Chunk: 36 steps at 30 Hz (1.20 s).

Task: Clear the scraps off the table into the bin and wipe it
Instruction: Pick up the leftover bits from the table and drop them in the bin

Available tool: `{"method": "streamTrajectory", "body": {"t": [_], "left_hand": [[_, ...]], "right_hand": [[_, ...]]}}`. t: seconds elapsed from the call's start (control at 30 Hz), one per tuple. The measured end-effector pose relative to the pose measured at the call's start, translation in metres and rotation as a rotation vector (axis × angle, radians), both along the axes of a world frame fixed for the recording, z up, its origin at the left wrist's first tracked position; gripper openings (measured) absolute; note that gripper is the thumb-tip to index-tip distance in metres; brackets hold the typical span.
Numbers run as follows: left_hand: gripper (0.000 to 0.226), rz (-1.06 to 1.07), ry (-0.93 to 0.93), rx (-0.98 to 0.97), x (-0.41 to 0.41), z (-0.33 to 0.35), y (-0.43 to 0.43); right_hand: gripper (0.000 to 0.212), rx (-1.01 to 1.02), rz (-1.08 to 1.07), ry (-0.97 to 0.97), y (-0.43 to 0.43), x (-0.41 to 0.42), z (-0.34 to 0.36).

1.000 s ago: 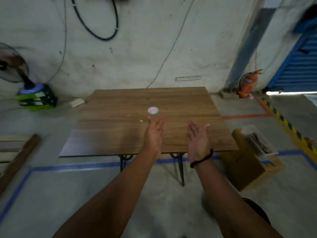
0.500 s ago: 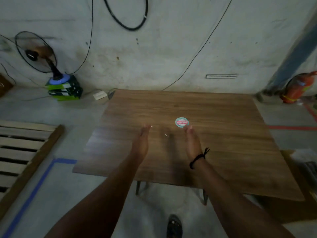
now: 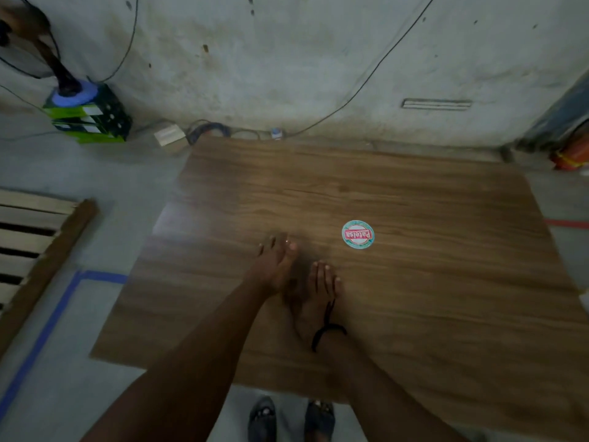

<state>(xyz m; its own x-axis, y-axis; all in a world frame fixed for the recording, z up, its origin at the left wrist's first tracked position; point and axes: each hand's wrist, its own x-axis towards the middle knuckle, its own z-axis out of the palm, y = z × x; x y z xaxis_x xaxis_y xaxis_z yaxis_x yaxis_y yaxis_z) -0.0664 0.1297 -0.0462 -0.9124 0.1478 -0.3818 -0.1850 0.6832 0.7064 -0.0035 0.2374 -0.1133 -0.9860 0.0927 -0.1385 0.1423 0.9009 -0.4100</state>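
The brown wood-grain table fills the middle of the view. A round teal and red sticker lies flat near its centre. My left hand rests edge-on on the tabletop left of the sticker, fingers straight and close together, with a tiny pale speck at its fingertips. My right hand, with a black cord at the wrist, lies just beside and below the left one, fingers stretched out on the wood. Neither hand holds anything that I can see. No bin or cloth is in view.
A fan stands on a green box at the back left, with cables along the wall. A wooden pallet lies on the left floor and a fire extinguisher at the far right. My sandalled feet stand at the table's near edge.
I have stepped up to the table and the view has tilted down. Both hands have come closer together on the tabletop, over where the small pale scraps lay.
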Motion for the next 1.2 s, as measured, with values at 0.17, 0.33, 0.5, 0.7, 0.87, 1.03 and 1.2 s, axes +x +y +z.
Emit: {"method": "streamTrajectory", "body": {"t": [0.17, 0.33, 0.5, 0.7, 0.87, 1.03, 1.2], "left_hand": [[0.074, -0.179, 0.090, -0.171, -0.005, -0.020, -0.007], [0.061, -0.175, 0.086, -0.035, 0.003, -0.022, -0.006], [0.079, 0.037, -0.020, 0.307, 0.009, -0.029, 0.001], [0.060, 0.423, -0.122, 0.753, -0.001, -0.017, 0.007], [0.062, 0.592, -0.228, 0.984, -0.012, -0.011, 0.016], [0.064, 0.630, -0.222, 0.942, -0.014, -0.015, 0.014], [0.075, 0.620, -0.300, 0.908, -0.024, -0.018, 0.010]], "right_hand": [[0.079, 0.036, -0.013, -0.020, -0.018, -0.019, 0.004], [0.057, -0.037, -0.056, -0.032, -0.021, -0.046, 0.000], [0.051, -0.265, -0.039, 0.065, -0.008, -0.040, 0.019], [0.061, -0.638, -0.281, 0.130, 0.024, -0.035, 0.035], [0.056, -0.426, -0.255, 0.141, 0.012, -0.042, 0.034], [0.032, -0.098, -0.064, 0.213, 0.010, -0.066, 0.035], [0.024, -0.019, 0.004, 0.106, 0.007, -0.068, 0.043]]}}
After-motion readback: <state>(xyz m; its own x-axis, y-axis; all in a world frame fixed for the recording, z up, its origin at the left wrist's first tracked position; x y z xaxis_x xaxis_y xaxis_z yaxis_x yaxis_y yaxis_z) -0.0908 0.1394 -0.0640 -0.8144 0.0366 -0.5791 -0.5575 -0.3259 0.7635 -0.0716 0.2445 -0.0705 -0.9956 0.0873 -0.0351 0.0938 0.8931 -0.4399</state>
